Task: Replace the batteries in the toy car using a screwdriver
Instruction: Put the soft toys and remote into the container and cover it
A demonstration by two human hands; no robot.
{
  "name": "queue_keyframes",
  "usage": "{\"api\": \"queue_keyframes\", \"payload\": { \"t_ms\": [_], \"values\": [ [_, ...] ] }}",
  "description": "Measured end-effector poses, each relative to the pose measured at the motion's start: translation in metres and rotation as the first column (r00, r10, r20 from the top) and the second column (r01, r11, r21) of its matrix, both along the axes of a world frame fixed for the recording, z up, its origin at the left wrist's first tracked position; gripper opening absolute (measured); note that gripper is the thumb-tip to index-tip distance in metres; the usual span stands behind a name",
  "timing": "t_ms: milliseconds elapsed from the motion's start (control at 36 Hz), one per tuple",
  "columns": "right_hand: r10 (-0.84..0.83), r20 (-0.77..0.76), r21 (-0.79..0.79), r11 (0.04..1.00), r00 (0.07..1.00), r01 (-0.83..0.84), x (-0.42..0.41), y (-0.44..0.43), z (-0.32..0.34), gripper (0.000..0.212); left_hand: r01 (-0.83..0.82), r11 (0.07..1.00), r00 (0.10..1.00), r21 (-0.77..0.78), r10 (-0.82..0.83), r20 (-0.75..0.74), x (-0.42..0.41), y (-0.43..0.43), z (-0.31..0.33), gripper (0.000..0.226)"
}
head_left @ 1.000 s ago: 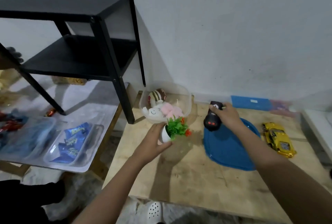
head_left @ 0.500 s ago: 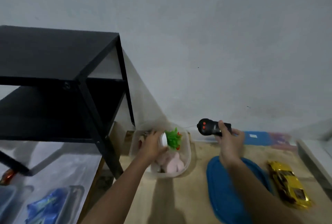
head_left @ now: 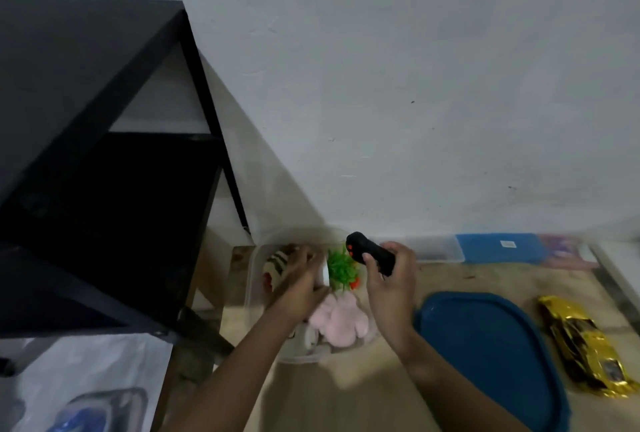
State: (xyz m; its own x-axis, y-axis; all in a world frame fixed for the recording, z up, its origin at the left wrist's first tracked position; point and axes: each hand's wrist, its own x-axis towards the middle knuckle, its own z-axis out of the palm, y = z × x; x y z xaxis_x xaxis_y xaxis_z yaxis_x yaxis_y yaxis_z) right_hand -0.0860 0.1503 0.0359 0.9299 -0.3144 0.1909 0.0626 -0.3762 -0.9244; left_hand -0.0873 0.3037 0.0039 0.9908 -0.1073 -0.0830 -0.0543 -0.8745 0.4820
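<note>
My left hand (head_left: 301, 282) curls its fingers round a potted plant (head_left: 341, 267). My right hand (head_left: 391, 289) wraps its fingers round the remote (head_left: 367, 251). The toy car (head_left: 581, 341) lies untouched, so the work seems barely begun.

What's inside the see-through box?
A pink plush toy, a striped toy and a little green plant that the left hand holds. The hand and arm hide whatever lies beneath them.

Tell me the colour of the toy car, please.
The car is shiny golden yellow with dark windows; the head view, the only one, shows it.
</note>
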Motion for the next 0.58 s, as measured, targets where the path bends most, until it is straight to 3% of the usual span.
{"api": "queue_keyframes", "payload": {
  "t_ms": [139, 306, 444, 583],
  "values": [
    [0.133, -0.024, -0.369, 0.92, 0.991, -0.132, 0.007, -0.001, -0.018, 0.024, 0.056, 0.991, 0.996, 0.121, -0.064, 0.063, 0.007, 0.005, -0.005, 0.058],
    [0.225, -0.132, -0.704, 0.664, 0.965, -0.251, 0.018, 0.0, -0.018, 0.024, 0.048, 0.969, 0.992, 0.242, -0.074, 0.098, 0.01, 0.012, -0.009, 0.065],
    [0.146, -0.197, -0.87, 0.43, 0.969, -0.242, 0.023, 0.009, -0.021, 0.041, 0.028, 0.979, 1.0, 0.203, -0.028, -0.003, 0.009, 0.014, -0.015, 0.066],
    [0.151, -0.194, -0.918, 0.319, 0.969, -0.234, 0.024, 0.016, -0.019, 0.049, -0.009, 0.965, 1.0, 0.261, 0.016, -0.022, 0.008, 0.018, -0.019, 0.073]
  ]
}}
